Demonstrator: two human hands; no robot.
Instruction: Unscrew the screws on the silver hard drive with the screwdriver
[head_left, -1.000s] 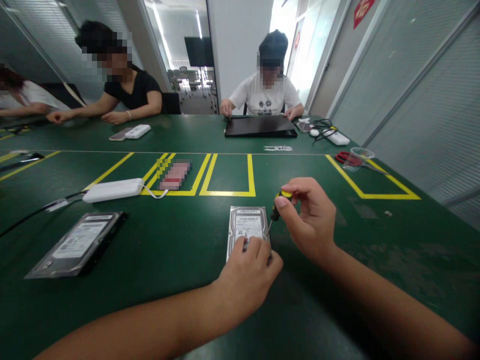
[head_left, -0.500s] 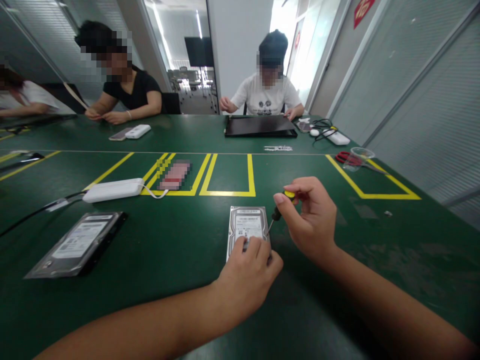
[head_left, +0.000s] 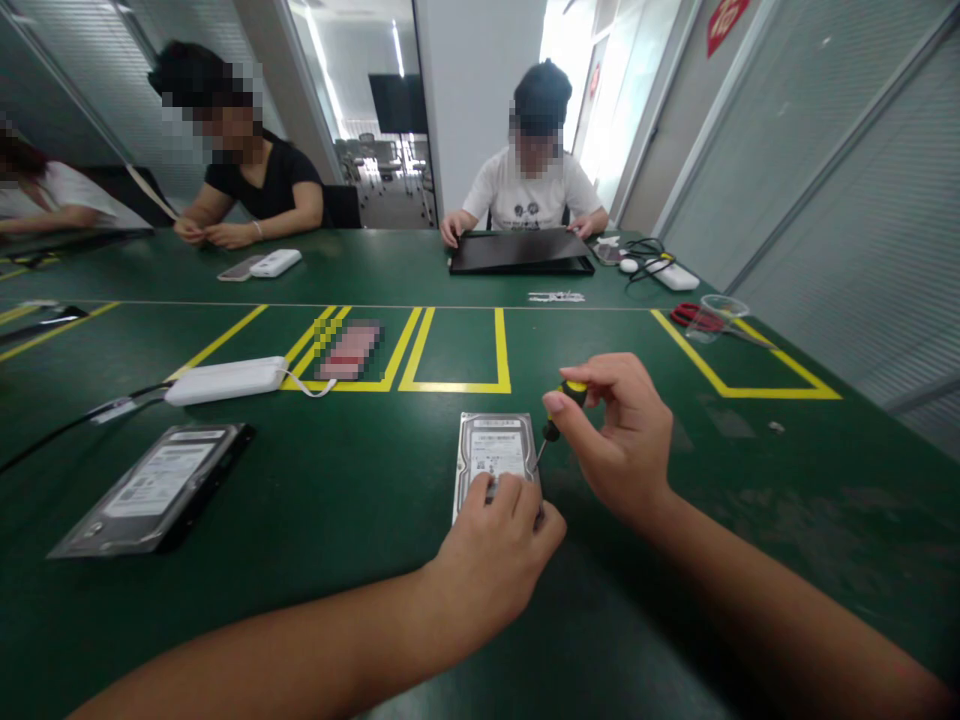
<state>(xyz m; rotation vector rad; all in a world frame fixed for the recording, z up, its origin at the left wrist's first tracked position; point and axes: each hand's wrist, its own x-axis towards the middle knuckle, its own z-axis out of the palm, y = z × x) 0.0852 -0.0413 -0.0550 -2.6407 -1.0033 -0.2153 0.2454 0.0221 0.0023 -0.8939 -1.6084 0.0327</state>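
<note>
A silver hard drive (head_left: 493,450) lies label-up on the green table, straight in front of me. My left hand (head_left: 495,550) is curled over its near end, fingers pressed on the case. My right hand (head_left: 619,435) pinches a small screwdriver (head_left: 556,412) with a yellow and black handle. The tip of the tool meets the drive's right edge.
A second hard drive (head_left: 154,485) lies at the left, a white power bank (head_left: 225,380) with its cable behind it. Yellow tape boxes (head_left: 457,385) mark the table. Red scissors and a clear cup (head_left: 712,318) sit far right. Three other people sit across, one with a black panel (head_left: 517,252).
My right hand's fingers have shifted slightly round the screwdriver handle. The left hand and the drive have stayed put. The people opposite have moved their hands a little.
</note>
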